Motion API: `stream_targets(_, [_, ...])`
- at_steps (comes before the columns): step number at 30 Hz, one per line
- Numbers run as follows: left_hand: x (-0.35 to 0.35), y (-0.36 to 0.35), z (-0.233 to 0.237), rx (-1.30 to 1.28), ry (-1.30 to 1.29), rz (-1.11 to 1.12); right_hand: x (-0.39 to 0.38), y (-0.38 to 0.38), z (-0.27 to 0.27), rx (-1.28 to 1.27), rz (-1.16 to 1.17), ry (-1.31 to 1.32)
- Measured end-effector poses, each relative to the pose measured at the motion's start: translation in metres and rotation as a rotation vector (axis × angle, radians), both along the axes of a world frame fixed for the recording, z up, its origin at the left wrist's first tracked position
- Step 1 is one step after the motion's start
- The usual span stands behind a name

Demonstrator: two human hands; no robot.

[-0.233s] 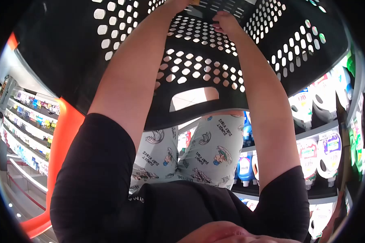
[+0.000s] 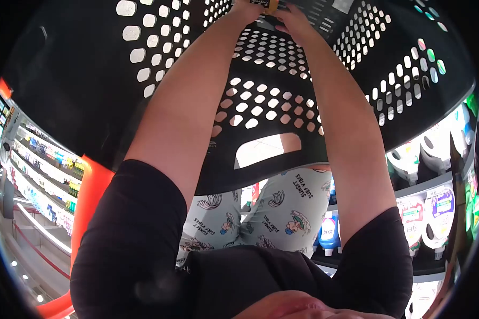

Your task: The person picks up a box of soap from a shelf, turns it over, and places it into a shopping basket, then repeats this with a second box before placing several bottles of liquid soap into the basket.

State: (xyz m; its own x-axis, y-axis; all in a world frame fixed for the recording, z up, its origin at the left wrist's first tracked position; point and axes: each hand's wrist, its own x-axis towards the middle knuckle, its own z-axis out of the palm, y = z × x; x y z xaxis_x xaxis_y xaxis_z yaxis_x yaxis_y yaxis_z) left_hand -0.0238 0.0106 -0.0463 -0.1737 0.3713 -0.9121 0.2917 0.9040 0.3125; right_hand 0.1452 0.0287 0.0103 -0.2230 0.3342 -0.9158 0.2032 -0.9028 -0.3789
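Note:
Both my arms reach up the frame into a black perforated basket (image 2: 143,58). My left hand (image 2: 247,6) and my right hand (image 2: 294,20) meet at the top edge, over the basket's floor. Between them is a small dark item with a yellow edge (image 2: 266,4), and the fingers of both hands are on it. The frame cuts off most of the item and my left fingers. My black sleeves and patterned shorts (image 2: 282,207) fill the lower middle.
A store shelf with white and blue detergent bottles (image 2: 431,207) stands at the right, seen upside down. A long aisle of stocked shelves (image 2: 42,175) runs at the left. An orange-red part (image 2: 90,191) shows beside the basket. The basket has a handle cut-out (image 2: 266,149).
The basket and both arms have shifted slightly up and right in view. My right hand has moved from the basket floor to the item at my left hand.

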Motion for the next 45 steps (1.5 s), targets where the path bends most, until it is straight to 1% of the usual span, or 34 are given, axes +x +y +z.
stream_targets(1, [-0.003,-0.009,-0.013,0.016,-0.025,0.063,-0.014,0.013,0.009,-0.067,0.0,0.069])
stream_targets(2, [-0.005,-0.011,-0.014,0.042,-0.055,0.128,-0.023,0.021,0.018,-0.123,0.003,0.134])
stream_targets(3, [-0.001,0.005,0.022,-0.086,0.017,-0.051,-0.022,0.018,0.014,-0.11,-0.066,0.143])
stream_targets(5, [0.007,0.016,0.073,-0.214,0.068,-0.148,-0.014,0.014,0.022,-0.145,-0.041,0.138])
stream_targets(6, [0.011,0.02,0.089,-0.274,0.089,-0.198,-0.005,0.015,0.029,-0.16,-0.029,0.13])
stream_targets(7, [0.012,0.01,0.09,-0.174,0.063,-0.145,0.011,-0.001,0.023,-0.098,-0.013,0.113])
stream_targets(9, [0.004,-0.038,0.067,0.032,0.007,-0.042,0.027,-0.014,0.053,-0.072,-0.021,0.079])
stream_targets(10, [0.0,-0.046,0.069,0.14,-0.019,0.009,0.034,-0.017,0.072,-0.052,-0.026,0.065])
stream_targets(12, [0.004,-0.043,0.136,0.168,-0.02,-0.027,0.046,-0.021,0.119,-0.063,-0.037,0.108])
stream_targets(14, [0.004,-0.032,0.216,0.073,-0.147,-0.07,0.05,-0.023,0.19,-0.125,-0.079,0.074])
stream_targets(16, [0.03,-0.034,0.295,0.157,-0.065,0.232,0.062,-0.04,0.246,0.002,-0.115,0.119])
stream_targets(18, [0.03,-0.034,0.358,0.221,-0.421,0.267,0.07,-0.03,0.317,0.044,0.062,0.192])
stream_targets(20, [0.031,-0.035,0.435,0.182,-0.466,0.128,0.076,-0.025,0.404,0.176,0.031,0.247])
stream_targets(22, [0.037,-0.055,0.491,0.328,-0.354,-0.019,0.09,-0.046,0.448,0.279,0.043,0.088])
stream_targets(24, [0.047,-0.063,0.57,0.269,-0.536,0.173,0.108,-0.06,0.495,0.354,0.021,0.261])
stream_targets(25, [0.049,-0.07,0.6,0.253,-0.57,0.212,0.111,-0.061,0.536,0.346,0.013,0.241])
stream_targets(26, [0.048,-0.075,0.627,0.232,-0.601,0.248,0.115,-0.065,0.561,0.425,0.028,0.256])
stream_targets(27, [0.05,-0.073,0.665,0.225,-0.621,0.272,0.12,-0.058,0.598,0.405,0.075,0.257])
stream_targets(28, [0.049,-0.073,0.693,0.225,-0.703,0.289,0.126,-0.055,0.633,0.395,0.122,0.262])
stream_targets(30, [0.055,-0.078,0.721,0.341,-0.708,0.249,0.137,-0.06,0.688,0.449,0.044,0.276])
stream_targets(31, [0.051,-0.075,0.738,0.307,-0.756,0.212,0.144,-0.057,0.709,0.475,0.006,0.283])
stream_targets(32, [0.051,-0.073,0.752,0.358,-0.729,0.256,0.153,-0.057,0.724,0.506,0.03,0.253])
stream_targets(34, [0.046,-0.057,0.792,0.428,-1.045,0.599,0.173,-0.06,0.748,0.565,0.074,0.194])
stream_targets(35, [0.041,-0.045,0.808,0.479,-1.131,0.682,0.179,-0.064,0.766,0.67,0.02,0.173])
stream_targets(36, [0.038,-0.035,0.824,0.568,-1.142,0.701,0.184,-0.066,0.782,0.738,-0.013,0.164])
stream_targets(38, [0.034,-0.023,0.864,0.777,-0.965,0.447,0.19,-0.075,0.798,0.799,-0.132,0.162])
stream_targets(40, [0.034,-0.017,0.894,0.798,-0.99,0.407,0.198,-0.083,0.804,0.869,-0.131,0.185])
stream_targets(42, [0.044,-0.015,0.918,0.885,-0.813,0.19,0.197,-0.086,0.82,0.88,-0.139,0.169])
stream_targets(44, [0.059,-0.02,0.935,0.819,-0.705,0.106,0.194,-0.095,0.841,1.014,-0.184,0.231])
stream_targets(45, [0.066,-0.023,0.938,0.821,-0.682,0.058,0.199,-0.096,0.864,0.988,-0.09,0.192])
